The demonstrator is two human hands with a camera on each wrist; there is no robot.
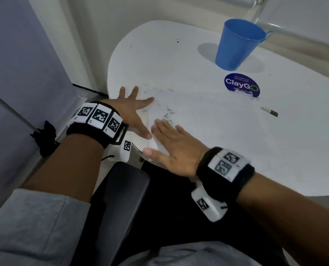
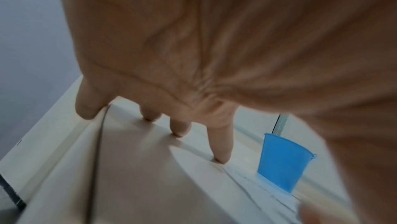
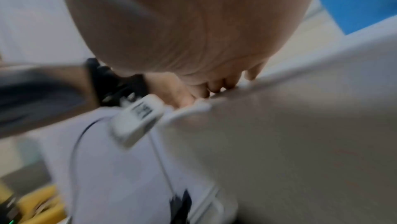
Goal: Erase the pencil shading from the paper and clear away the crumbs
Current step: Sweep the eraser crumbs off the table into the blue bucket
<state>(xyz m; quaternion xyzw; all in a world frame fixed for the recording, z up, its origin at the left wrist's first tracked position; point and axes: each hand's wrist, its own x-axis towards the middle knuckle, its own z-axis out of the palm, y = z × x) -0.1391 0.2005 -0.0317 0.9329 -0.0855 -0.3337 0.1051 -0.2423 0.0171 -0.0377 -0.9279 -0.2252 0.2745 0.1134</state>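
Observation:
A white sheet of paper (image 1: 207,121) lies on the white table (image 1: 159,54), with only faint grey smudges near its far left corner. A patch of dark eraser crumbs (image 1: 168,115) sits near the sheet's left edge. My left hand (image 1: 136,114) lies flat with fingers spread across that left edge, and in the left wrist view its fingertips (image 2: 221,158) touch the surface. My right hand (image 1: 170,144) lies flat on the paper's near left corner, fingers straight, just short of the crumbs. The eraser (image 1: 269,111) lies free on the sheet's right side.
A blue cup (image 1: 236,43) stands at the back of the table, with a round blue sticker (image 1: 241,85) in front of it. A few dark specks (image 1: 177,41) lie further back. The table's rounded left edge borders a wall. A black chair armrest (image 1: 125,189) sits below the near edge.

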